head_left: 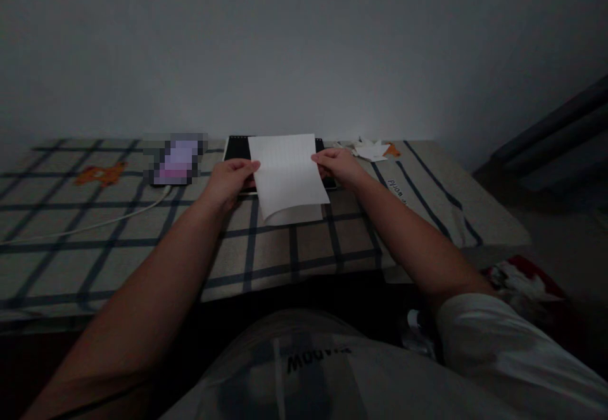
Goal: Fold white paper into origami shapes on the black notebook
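Note:
A white sheet of paper point(289, 170) with faint lines is held up over the table, its near end curling under. My left hand point(231, 181) pinches its left edge between thumb and fingers. On the opposite edge, my right hand point(338, 165) grips the sheet the same way. Behind and beneath the paper lies a black notebook point(238, 147) with holes along its far edge, mostly covered by the sheet. Close beyond my right hand are folded white paper pieces point(371, 149) with a bit of orange beside them.
A checked cloth point(304, 249) covers the table against a grey wall. At left lie a blurred-out phone point(177, 161) with a white cable point(123, 216) and an orange cut-out piece point(101, 173). A red bin point(527, 280) holding crumpled paper stands low at right.

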Action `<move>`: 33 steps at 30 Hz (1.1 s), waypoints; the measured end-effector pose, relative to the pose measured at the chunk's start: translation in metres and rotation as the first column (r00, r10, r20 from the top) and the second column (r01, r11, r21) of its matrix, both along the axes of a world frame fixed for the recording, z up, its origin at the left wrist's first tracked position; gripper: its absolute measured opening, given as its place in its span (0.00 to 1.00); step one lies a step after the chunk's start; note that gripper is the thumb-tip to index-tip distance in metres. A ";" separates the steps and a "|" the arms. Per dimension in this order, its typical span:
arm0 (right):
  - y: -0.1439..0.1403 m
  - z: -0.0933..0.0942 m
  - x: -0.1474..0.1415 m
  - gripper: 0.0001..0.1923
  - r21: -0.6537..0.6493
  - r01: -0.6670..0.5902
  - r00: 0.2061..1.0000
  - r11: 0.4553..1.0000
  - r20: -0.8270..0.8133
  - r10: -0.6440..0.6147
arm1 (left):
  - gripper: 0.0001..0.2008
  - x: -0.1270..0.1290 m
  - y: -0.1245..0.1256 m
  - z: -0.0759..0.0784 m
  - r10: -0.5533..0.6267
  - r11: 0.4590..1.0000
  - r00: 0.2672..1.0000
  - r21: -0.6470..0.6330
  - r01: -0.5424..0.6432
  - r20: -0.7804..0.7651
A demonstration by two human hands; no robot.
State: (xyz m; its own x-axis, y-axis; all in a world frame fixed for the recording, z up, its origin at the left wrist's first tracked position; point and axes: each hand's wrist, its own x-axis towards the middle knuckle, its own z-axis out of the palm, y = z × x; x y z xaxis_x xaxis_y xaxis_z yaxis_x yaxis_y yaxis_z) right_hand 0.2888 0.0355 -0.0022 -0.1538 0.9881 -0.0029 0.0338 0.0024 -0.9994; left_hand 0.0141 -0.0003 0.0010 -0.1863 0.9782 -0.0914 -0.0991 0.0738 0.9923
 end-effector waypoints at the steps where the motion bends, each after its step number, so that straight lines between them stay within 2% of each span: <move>1: -0.001 0.001 0.000 0.15 0.008 0.011 1.000 1.000 0.014 -0.011 | 0.09 0.000 0.000 0.001 -0.007 1.000 1.000 -0.008 0.007 0.015; 4: -0.002 0.002 -0.001 0.16 0.020 0.033 0.999 0.999 0.042 -0.033 | 0.08 0.002 -0.001 0.004 -0.026 0.999 0.999 -0.018 0.026 0.035; 9: -0.003 0.004 -0.004 0.16 0.004 0.034 0.997 0.999 0.064 -0.034 | 0.13 0.005 -0.001 0.005 0.024 0.999 0.999 -0.026 -0.024 0.026; 18: -0.003 0.003 -0.004 0.16 0.017 0.037 0.993 0.999 0.108 -0.039 | 0.14 0.007 -0.003 0.008 0.024 0.999 0.999 -0.042 -0.022 0.031; 27: -0.011 0.011 -0.007 0.23 0.036 0.035 0.990 0.999 0.136 -0.039 | 0.16 0.005 -0.004 0.009 0.011 0.999 0.999 -0.038 -0.009 0.051; 33: -0.012 0.013 -0.007 0.25 0.032 0.038 0.988 0.999 0.146 -0.042 | 0.17 0.005 -0.004 0.010 -0.002 1.000 0.999 -0.017 0.003 0.036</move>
